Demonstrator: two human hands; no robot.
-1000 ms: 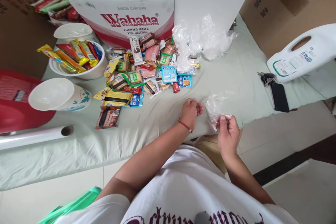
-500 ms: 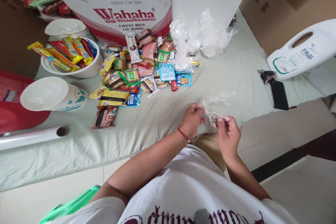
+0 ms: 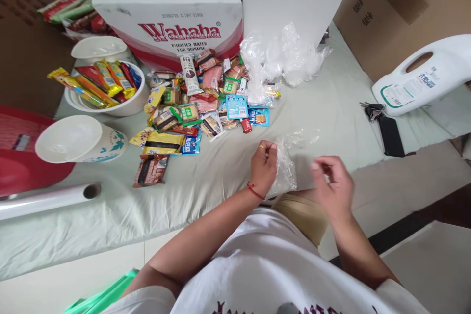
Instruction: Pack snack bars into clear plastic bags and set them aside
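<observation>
A clear plastic bag hangs crumpled from my left hand, whose fingers are closed on its edge. To the right of the bag, my right hand is apart from it, with curled fingers somewhat blurred by motion; nothing shows in its grasp. Beyond my left hand lies a pile of small wrapped snacks, with a brown-wrapped snack at its near left. A heap of crumpled clear bags sits behind, against the white boxes.
On the left stand a white bowl of snack sticks, a paper cup lying on its side and a plastic-film roll. A Wahaha carton is at the back. Keys, a black phone and a white detergent jug lie right.
My right hand has let go of the clear bag and moved right. My left hand still holds the bag, which now hangs down beside it. The view has shifted slightly.
</observation>
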